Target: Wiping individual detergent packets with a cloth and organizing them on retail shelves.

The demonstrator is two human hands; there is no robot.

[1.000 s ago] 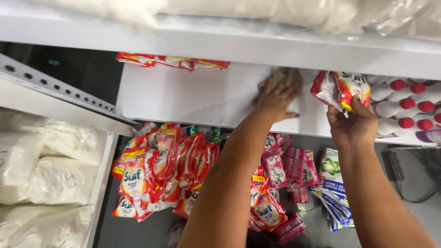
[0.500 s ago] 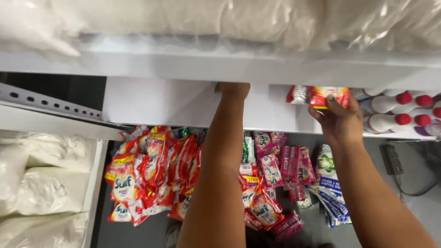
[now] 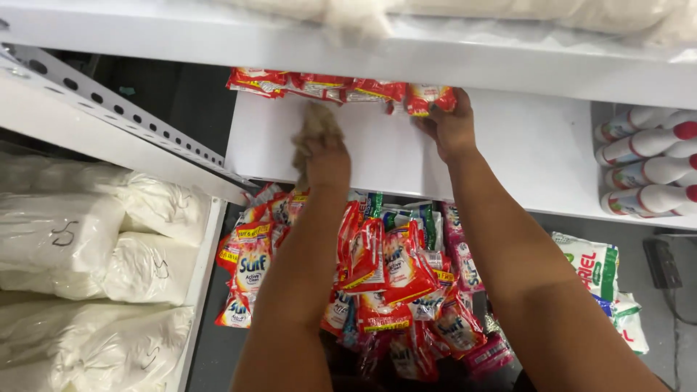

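Observation:
My left hand (image 3: 325, 156) presses a brownish cloth (image 3: 314, 125) against the white shelf (image 3: 523, 156), just below a row of red sachets (image 3: 312, 83) lying at the shelf's back. My right hand (image 3: 451, 129) grips a red and yellow sachet strip (image 3: 430, 96) at the right end of that row. Both forearms reach up over a heap of red and pink sachets (image 3: 377, 283) lying below the shelf.
White bottles with red caps (image 3: 646, 170) lie on the shelf's right end. White plastic sacks (image 3: 94, 254) fill the rack at left, behind a perforated metal rail (image 3: 123, 120). A green and white packet (image 3: 599, 268) lies at lower right. Another white shelf (image 3: 363, 40) runs overhead.
My view shifted right to left. My left hand moved left along the shelf with the cloth. My right hand carried the sachet strip from near the bottles to the row at the back.

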